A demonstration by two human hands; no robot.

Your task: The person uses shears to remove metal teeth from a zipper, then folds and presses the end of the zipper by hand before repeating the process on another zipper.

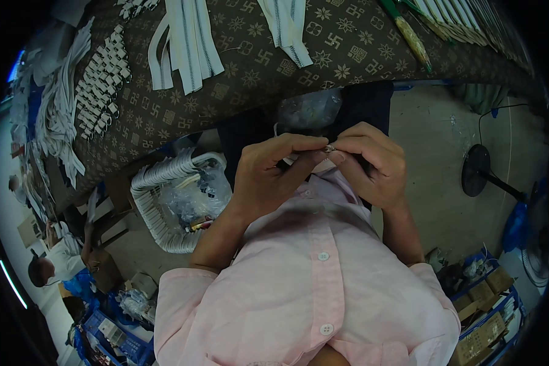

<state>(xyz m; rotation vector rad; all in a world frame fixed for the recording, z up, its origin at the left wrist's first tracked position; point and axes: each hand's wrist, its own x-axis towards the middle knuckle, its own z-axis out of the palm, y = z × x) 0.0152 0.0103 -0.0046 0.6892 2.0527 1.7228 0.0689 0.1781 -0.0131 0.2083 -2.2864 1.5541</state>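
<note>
Both my hands are raised before my chest, fingertips almost touching. My left hand (274, 168) pinches a small metal piece (328, 149), and my right hand (375, 161) grips its other side between thumb and forefinger. A bit of white tape shows below the fingers; the piece is too small to make out fully. Beyond the hands, white zipper strips (189, 49) lie on the patterned brown cloth (244, 79). A heap of small white pieces with metal rings (104, 85) lies to their left.
Green-handled pliers (409, 36) lie at the table's right. A white woven basket (146, 195) with plastic bags stands at left, below the table edge. Another person (58, 262) is at far left. A black stand base (476, 171) and boxes (482, 338) are at right.
</note>
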